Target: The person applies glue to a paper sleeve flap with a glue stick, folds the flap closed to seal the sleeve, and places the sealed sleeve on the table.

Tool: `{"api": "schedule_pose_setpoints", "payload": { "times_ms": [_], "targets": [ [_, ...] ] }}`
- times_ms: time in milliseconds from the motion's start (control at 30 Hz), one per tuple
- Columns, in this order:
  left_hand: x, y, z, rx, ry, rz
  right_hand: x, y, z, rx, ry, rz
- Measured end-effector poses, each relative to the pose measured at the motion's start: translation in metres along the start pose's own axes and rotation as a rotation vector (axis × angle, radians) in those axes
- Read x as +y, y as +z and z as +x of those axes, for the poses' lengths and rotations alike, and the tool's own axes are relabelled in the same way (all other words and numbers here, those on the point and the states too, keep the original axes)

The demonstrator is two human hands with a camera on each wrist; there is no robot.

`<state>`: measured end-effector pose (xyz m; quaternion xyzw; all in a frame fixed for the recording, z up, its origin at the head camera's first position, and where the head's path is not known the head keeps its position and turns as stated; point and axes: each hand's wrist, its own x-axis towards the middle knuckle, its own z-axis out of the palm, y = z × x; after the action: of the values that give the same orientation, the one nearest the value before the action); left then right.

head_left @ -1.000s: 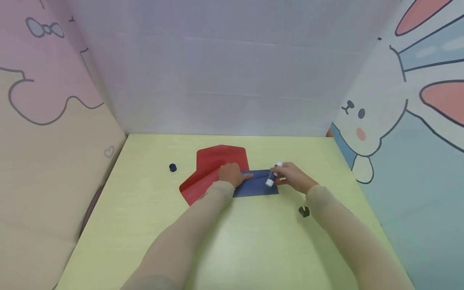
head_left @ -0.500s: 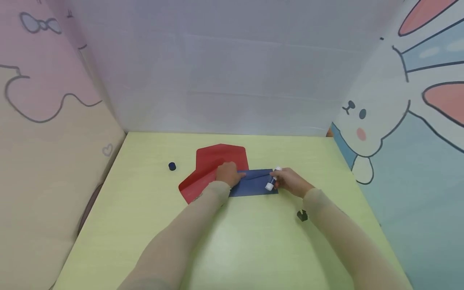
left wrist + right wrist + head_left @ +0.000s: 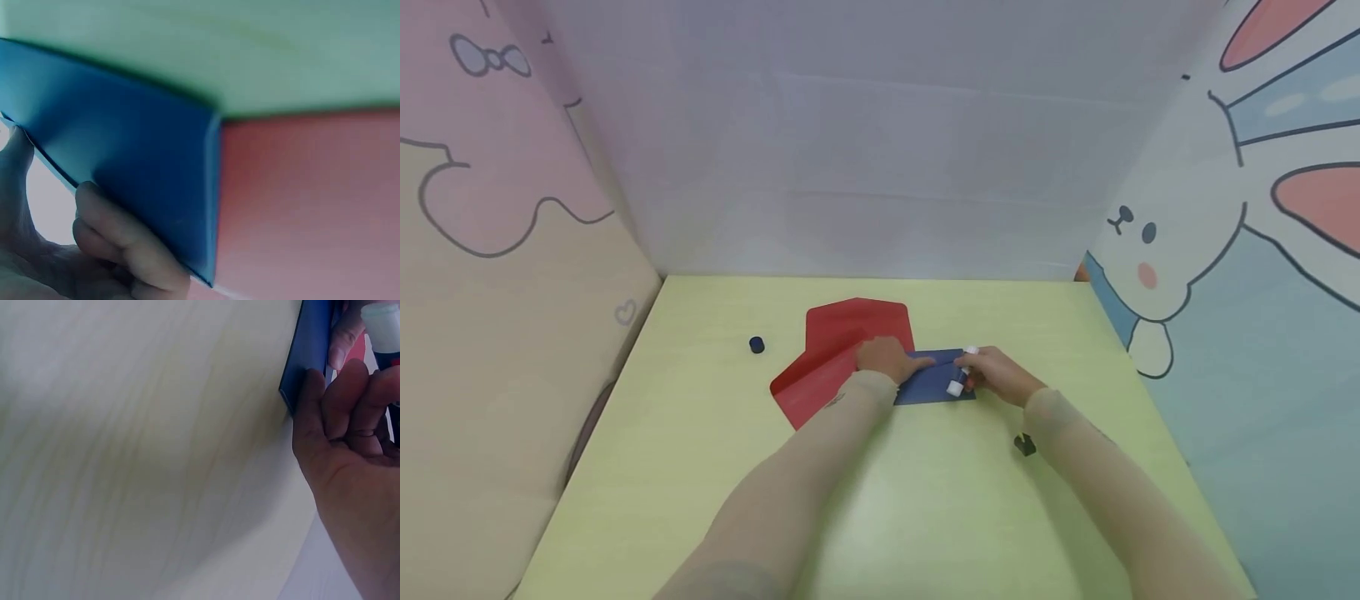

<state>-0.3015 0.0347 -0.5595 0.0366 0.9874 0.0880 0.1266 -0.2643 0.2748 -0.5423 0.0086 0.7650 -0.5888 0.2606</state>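
Note:
A blue envelope (image 3: pixel 928 387) lies on the table with its far edge folded over like a flap. Over its left part is my left hand (image 3: pixel 883 358), thumb stretched to the right along the flap line. In the left wrist view the curled fingers (image 3: pixel 128 240) grip the envelope's edge, and the thumb touches farther along it. My right hand (image 3: pixel 1003 375) pinches a glue stick (image 3: pixel 955 387) with white ends and a dark blue middle, tilted over the envelope's right end. In the right wrist view, a finger of that hand touches the envelope's corner (image 3: pixel 300 378).
Red envelopes (image 3: pixel 857 321) lie partly under my left hand, behind and left of the blue one. A small dark blue cap (image 3: pixel 757 345) stands farther left. A small black object (image 3: pixel 1025 445) sits beside my right sleeve. Printed sheets (image 3: pixel 1157 275) wall the table's sides.
My left hand has slid slightly right along the blue envelope, its thumb reaching farther. The right hand has shifted the glue stick slightly toward me over the envelope's right end.

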Motion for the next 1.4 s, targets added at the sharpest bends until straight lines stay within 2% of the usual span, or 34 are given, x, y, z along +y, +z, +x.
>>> {"api": "schedule_pose_setpoints", "payload": {
  "times_ms": [167,367,500,633,733,833,967,1033,1133,1400],
  "targets": [
    [-0.005,0.000,-0.003,0.013,0.032,-0.046,-0.002,0.000,0.000,-0.001,0.004,-0.017],
    [-0.020,0.001,0.003,0.006,0.097,-0.175,-0.002,0.000,0.000,0.015,0.008,-0.031],
    [-0.031,0.004,0.011,-0.043,0.094,-0.310,-0.004,0.000,-0.001,0.009,0.003,-0.036],
    [-0.034,-0.006,0.010,-0.090,0.060,-0.385,-0.005,0.001,0.001,0.009,0.005,-0.038],
    [-0.027,-0.017,0.004,-0.061,0.052,-0.343,-0.005,0.002,0.001,0.017,0.003,-0.038],
    [-0.014,-0.019,0.002,-0.007,0.057,-0.216,-0.004,0.003,0.002,0.025,0.004,-0.035],
    [-0.001,-0.012,0.001,-0.005,0.036,-0.020,-0.001,0.005,0.003,0.022,0.012,-0.039],
    [0.001,-0.008,0.000,-0.003,0.027,0.038,0.000,0.006,0.004,0.022,0.013,-0.050],
    [0.001,-0.004,-0.001,0.004,0.034,0.049,0.001,0.005,0.004,0.031,0.015,-0.064],
    [-0.008,-0.006,-0.002,-0.001,0.093,-0.069,-0.001,0.001,0.003,0.035,-0.002,-0.074]
  ]
}}
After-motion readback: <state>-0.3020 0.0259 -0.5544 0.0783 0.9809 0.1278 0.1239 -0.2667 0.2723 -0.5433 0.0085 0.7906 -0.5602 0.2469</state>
